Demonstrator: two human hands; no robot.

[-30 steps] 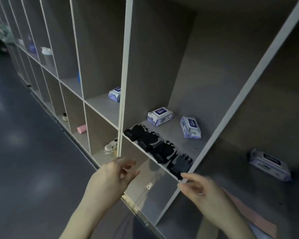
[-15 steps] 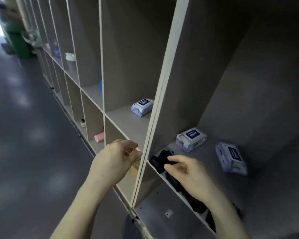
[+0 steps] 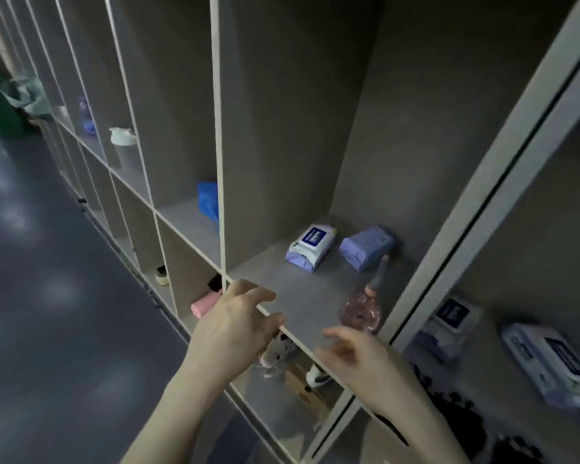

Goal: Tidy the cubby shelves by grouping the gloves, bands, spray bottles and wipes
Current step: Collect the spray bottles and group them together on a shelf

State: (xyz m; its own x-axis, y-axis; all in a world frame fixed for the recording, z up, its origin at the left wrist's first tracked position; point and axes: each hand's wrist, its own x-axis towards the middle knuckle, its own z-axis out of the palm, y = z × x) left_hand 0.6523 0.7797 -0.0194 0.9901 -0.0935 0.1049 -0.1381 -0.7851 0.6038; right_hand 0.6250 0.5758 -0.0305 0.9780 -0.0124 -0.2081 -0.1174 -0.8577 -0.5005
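Holding nothing, both hands hover at the shelf (image 3: 302, 306) edge: left hand (image 3: 233, 333) fingers loosely curled, right hand (image 3: 365, 363) relaxed, blurred. Inside this grey cubby lie two soft lilac wipes packs (image 3: 310, 247) and a pink translucent spray bottle (image 3: 362, 308).

dark blue labels on wipe packs (image 3: 310, 246), print too blurred to read

Left hand (image 3: 230, 324) raised, fingers loosely spread, right hand (image 3: 365, 360) likewise, both empty
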